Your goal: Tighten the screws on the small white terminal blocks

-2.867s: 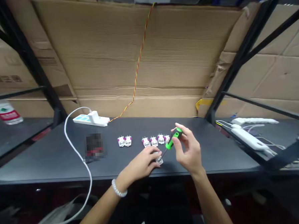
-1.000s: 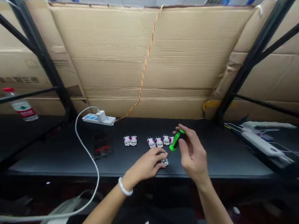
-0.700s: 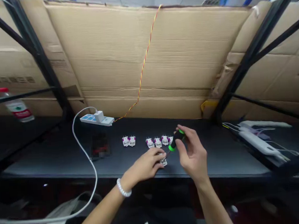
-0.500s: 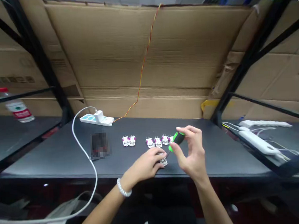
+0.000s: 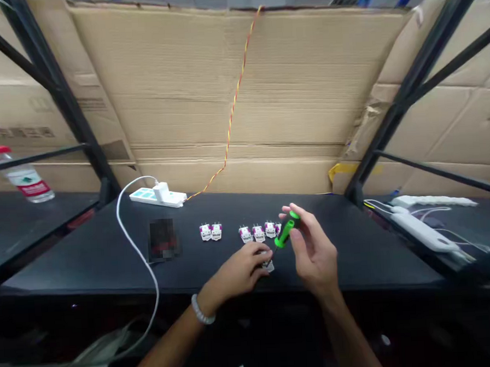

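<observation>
My left hand [image 5: 247, 266] is closed on a small white plug-like part [image 5: 268, 266] near the desk's front edge, its fingers covering much of the part. In my right hand [image 5: 315, 252] is a green and black screwdriver [image 5: 286, 229], held at the handle between thumb and fingers. Its shaft slants down to the left, with the tip at the white part; the exact contact is hidden. Just behind my hands stand several similar white and purple parts [image 5: 258, 233], one of them partly covered by the screwdriver. Two more, a white and purple pair [image 5: 211, 232], sit further left.
A white power strip [image 5: 158, 197] with a plugged-in charger lies at the back left; its white cable [image 5: 131, 237] curves over the desk's front edge. A blurred dark object [image 5: 163, 240] lies nearby. Cardboard [image 5: 174, 88] walls the back, and black metal posts [image 5: 405, 98] flank the desk.
The fingers of my right hand have shifted around the screwdriver handle, which has turned and shows more green. My left hand has stayed in place on the white part.
</observation>
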The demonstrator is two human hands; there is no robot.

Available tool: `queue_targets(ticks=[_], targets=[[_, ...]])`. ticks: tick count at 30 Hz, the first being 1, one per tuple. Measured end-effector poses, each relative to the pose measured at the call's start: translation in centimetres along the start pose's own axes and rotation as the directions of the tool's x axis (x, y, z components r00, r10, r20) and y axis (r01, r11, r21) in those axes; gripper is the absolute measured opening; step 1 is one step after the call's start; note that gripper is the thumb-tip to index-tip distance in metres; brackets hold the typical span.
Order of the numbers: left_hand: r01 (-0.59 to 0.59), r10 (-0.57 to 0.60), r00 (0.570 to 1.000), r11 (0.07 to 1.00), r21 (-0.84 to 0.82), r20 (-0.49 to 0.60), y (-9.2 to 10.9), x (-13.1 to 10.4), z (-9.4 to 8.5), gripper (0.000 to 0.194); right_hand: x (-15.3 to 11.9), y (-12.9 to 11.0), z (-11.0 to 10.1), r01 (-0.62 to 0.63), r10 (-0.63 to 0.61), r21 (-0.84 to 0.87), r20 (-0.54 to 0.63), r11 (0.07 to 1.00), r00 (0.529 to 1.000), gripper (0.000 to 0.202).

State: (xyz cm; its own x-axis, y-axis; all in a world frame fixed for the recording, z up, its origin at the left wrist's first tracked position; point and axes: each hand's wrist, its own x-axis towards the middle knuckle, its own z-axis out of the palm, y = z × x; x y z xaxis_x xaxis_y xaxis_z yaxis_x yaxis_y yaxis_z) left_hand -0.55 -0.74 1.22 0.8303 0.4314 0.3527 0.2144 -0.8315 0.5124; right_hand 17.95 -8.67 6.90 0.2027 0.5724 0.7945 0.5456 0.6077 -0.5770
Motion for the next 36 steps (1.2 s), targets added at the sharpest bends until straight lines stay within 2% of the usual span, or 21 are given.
queue_targets(ticks=[2, 7, 12, 17, 19, 21, 23, 27, 32, 36], targets=[[0.0, 0.0, 1.0, 1.0, -0.007, -0.004, 0.01, 0.03, 0.01, 0.027, 0.04, -0.1, -0.06, -0.001, 0.0, 0.016, 0.036, 1.0, 0.999, 0.044], [0.0, 0.0, 1.0, 1.0, 0.002, 0.002, 0.06, 0.14, 0.06, 0.025, 0.09, -0.31, -0.06, 0.091, -0.102, -0.123, -0.083, 0.988, 0.991, 0.035], [0.002, -0.002, 1.0, 1.0, -0.011, -0.006, 0.08, 0.12, -0.01, 0.027, -0.08, -0.39, -0.06, -0.002, 0.0, 0.028, 0.051, 1.0, 0.999, 0.046], [0.003, -0.003, 1.0, 1.0, -0.008, -0.003, 0.01, 0.07, 0.01, 0.027, 0.02, -0.38, 0.06, 0.077, -0.089, -0.154, -0.074, 0.985, 0.993, 0.041], [-0.001, 0.001, 1.0, 1.0, -0.008, -0.006, -0.07, 0.09, 0.07, 0.027, 0.05, -0.45, 0.11, 0.059, -0.064, -0.111, -0.039, 0.992, 0.997, 0.043], [-0.004, 0.004, 1.0, 1.0, -0.011, -0.012, -0.16, 0.12, 0.15, 0.026, 0.08, -0.58, 0.09, 0.022, -0.021, -0.028, 0.043, 0.999, 0.999, 0.05], [-0.01, 0.01, 1.0, 1.0, -0.008, -0.02, -0.22, 0.14, 0.21, 0.025, 0.13, -0.73, 0.02, 0.018, -0.017, -0.018, 0.072, 1.0, 0.997, 0.052], [-0.012, 0.012, 1.0, 1.0, 0.005, -0.014, -0.15, 0.14, 0.19, 0.025, 0.24, -0.82, -0.06, 0.079, -0.086, -0.162, -0.041, 0.984, 0.995, 0.043], [-0.006, 0.006, 1.0, 1.0, 0.0, -0.021, -0.1, 0.15, 0.15, 0.029, 0.2, -0.76, -0.1, 0.026, -0.025, -0.028, 0.055, 0.999, 0.998, 0.048], [-0.015, 0.015, 1.0, 1.0, -0.001, -0.015, -0.05, 0.23, 0.06, 0.027, 0.3, -0.89, -0.05, 0.057, -0.059, -0.109, -0.021, 0.992, 0.998, 0.041]])
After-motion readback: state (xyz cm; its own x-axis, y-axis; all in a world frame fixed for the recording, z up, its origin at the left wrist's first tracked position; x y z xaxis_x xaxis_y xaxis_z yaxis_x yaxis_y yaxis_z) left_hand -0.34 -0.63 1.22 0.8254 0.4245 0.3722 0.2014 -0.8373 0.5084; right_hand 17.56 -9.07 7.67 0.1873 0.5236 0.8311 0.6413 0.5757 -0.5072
